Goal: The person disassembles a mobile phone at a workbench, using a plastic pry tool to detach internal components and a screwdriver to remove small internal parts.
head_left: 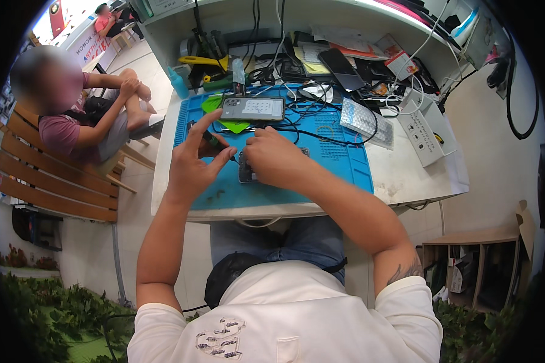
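My left hand (pixel 201 158) grips a dark screwdriver with a green band (pixel 213 143), index finger raised and thumb near its metal shaft, at the left of a blue mat (pixel 345 169). My right hand (pixel 271 156) lies over an opened phone (pixel 246 175), fingers curled; what they hold, if anything, is hidden. Above my hands, a grey phone or back cover with a white label (pixel 253 109) lies beside a bright green plastic piece (pixel 210 103). Black cables (pixel 321 139) cross the mat to the right of them.
Cluttered tools, papers and a dark phone (pixel 341 68) fill the back of the desk (pixel 423 186). A bubble-wrap package (pixel 366 124) and white box (pixel 422 138) lie right. At left a seated person (pixel 82 112) is on a wooden bench (pixel 54 181); another person (pixel 109 24) sits farther back.
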A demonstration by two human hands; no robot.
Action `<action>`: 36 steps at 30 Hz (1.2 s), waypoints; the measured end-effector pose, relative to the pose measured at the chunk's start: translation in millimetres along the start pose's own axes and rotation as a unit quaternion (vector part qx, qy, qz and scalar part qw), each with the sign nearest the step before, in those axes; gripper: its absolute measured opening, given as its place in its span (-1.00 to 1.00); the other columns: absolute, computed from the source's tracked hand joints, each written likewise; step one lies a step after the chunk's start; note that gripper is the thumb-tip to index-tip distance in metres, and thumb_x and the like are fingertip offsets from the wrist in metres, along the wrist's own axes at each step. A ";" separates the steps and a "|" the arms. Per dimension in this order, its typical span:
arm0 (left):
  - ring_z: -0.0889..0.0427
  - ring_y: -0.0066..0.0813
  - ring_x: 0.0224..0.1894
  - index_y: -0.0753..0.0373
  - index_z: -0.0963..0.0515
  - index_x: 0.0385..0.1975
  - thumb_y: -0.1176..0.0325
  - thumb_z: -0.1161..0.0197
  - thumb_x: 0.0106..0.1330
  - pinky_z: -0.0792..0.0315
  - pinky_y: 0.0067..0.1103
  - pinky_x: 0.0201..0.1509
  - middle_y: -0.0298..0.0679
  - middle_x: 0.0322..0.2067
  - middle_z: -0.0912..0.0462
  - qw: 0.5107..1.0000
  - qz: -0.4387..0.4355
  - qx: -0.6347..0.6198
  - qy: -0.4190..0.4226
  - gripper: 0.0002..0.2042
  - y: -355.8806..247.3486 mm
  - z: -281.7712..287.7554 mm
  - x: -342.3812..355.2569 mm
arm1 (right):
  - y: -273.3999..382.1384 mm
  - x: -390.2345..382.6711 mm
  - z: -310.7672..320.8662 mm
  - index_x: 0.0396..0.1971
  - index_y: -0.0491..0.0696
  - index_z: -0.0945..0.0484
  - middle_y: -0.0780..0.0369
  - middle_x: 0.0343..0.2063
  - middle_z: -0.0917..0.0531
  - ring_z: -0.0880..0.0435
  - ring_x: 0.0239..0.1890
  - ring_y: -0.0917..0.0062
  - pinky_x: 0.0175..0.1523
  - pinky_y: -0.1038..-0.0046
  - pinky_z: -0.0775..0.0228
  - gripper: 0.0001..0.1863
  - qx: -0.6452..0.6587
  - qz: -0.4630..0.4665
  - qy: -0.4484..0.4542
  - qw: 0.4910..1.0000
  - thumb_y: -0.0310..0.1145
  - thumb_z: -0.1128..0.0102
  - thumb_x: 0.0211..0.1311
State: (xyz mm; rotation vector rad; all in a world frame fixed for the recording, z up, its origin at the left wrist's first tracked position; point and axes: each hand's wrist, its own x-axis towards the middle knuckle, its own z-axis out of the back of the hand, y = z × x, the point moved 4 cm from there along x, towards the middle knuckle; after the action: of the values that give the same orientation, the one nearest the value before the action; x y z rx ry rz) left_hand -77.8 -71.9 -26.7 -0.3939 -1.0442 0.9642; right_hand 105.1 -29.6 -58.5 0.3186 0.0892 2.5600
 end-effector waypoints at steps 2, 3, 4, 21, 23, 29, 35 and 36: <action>-0.90 -0.52 -0.20 0.13 -0.45 0.56 0.56 -0.62 0.34 -0.72 -0.58 -0.05 -0.24 -0.23 -0.85 1.000 -0.009 -0.005 -0.004 -0.23 0.5 -0.4 -4.3 | 7.9 12.4 6.7 -0.40 -0.09 -0.80 0.16 -0.31 -0.79 -0.73 -0.09 0.23 0.05 0.18 -0.49 -0.90 -0.039 0.016 0.057 0.997 -0.39 -0.48 0.15; -0.90 -0.52 -0.20 0.14 -0.44 0.56 0.56 -0.62 0.34 -0.72 -0.58 -0.03 -0.24 -0.23 -0.85 1.000 -0.009 -0.003 -0.006 -0.23 1.5 0.0 -5.3 | 7.8 16.6 8.0 -0.42 -0.10 -0.80 0.15 -0.32 -0.80 -0.75 -0.10 0.22 0.03 0.18 -0.51 -0.90 -0.033 0.016 0.075 0.996 -0.39 -0.48 0.13; -0.90 -0.52 -0.20 0.15 -0.44 0.55 0.57 -0.61 0.34 -0.73 -0.58 -0.02 -0.24 -0.24 -0.86 1.000 -0.008 -0.001 -0.008 -0.24 2.8 0.4 -6.4 | 6.9 20.5 8.7 -0.43 -0.11 -0.80 0.13 -0.34 -0.80 -0.76 -0.12 0.20 0.02 0.17 -0.52 -0.90 -0.027 0.016 0.094 0.995 -0.39 -0.47 0.11; -0.90 -0.51 -0.18 0.18 -0.41 0.55 0.56 -0.60 0.37 -0.74 -0.56 0.00 -0.22 -0.20 -0.86 0.999 0.014 -0.031 -0.041 -0.25 8.5 -5.7 -12.2 | -12.4 33.2 -7.5 -0.24 -0.19 -0.80 0.03 -0.20 -0.83 -0.80 0.01 0.08 0.16 0.09 -0.63 -0.78 0.010 0.098 0.145 0.985 -0.37 -0.38 0.21; -0.90 -0.51 -0.18 0.18 -0.41 0.55 0.54 -0.60 0.38 -0.74 -0.55 -0.01 -0.22 -0.20 -0.86 0.999 0.011 -0.023 -0.048 -0.26 7.8 -9.4 -10.7 | -19.5 23.5 1.9 -0.17 -0.20 -0.80 0.04 -0.12 -0.82 -0.76 0.10 0.10 0.24 0.10 -0.61 -0.74 0.038 0.109 0.118 0.986 -0.36 -0.36 0.24; -0.89 -0.54 -0.20 0.14 -0.41 0.56 0.50 -0.60 0.39 -0.71 -0.60 -0.10 -0.26 -0.20 -0.86 1.000 -0.006 0.000 -0.026 -0.26 9.0 -20.4 -6.6 | -38.5 -7.6 23.0 0.06 -0.15 -0.75 0.13 0.02 -0.75 -0.66 0.26 0.18 0.38 0.15 -0.51 -0.61 0.120 -0.003 0.089 0.989 -0.24 -0.49 0.33; -0.90 -0.54 -0.23 0.11 -0.42 0.55 0.47 -0.61 0.40 -0.66 -0.64 -0.26 -0.29 -0.22 -0.86 1.000 -0.016 0.015 -0.017 -0.26 7.5 -22.8 -3.6 | -37.8 -14.7 18.6 0.12 -0.15 -0.75 0.12 0.05 -0.75 -0.67 0.25 0.20 0.39 0.18 -0.48 -0.53 0.130 -0.028 0.097 0.986 -0.20 -0.53 0.31; -0.90 -0.54 -0.23 0.11 -0.42 0.55 0.47 -0.61 0.40 -0.65 -0.64 -0.27 -0.29 -0.22 -0.86 0.999 -0.020 0.017 -0.021 -0.26 7.7 -22.5 -3.4 | -37.4 -14.4 18.8 0.12 -0.15 -0.75 0.12 0.05 -0.75 -0.67 0.24 0.20 0.39 0.18 -0.48 -0.53 0.129 -0.028 0.099 0.986 -0.20 -0.53 0.31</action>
State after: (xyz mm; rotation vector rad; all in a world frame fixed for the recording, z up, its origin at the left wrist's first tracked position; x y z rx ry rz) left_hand -62.6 -67.0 -44.7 -0.3240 -1.0688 0.9567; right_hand 140.8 -5.7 -48.1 0.1548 0.5001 2.5179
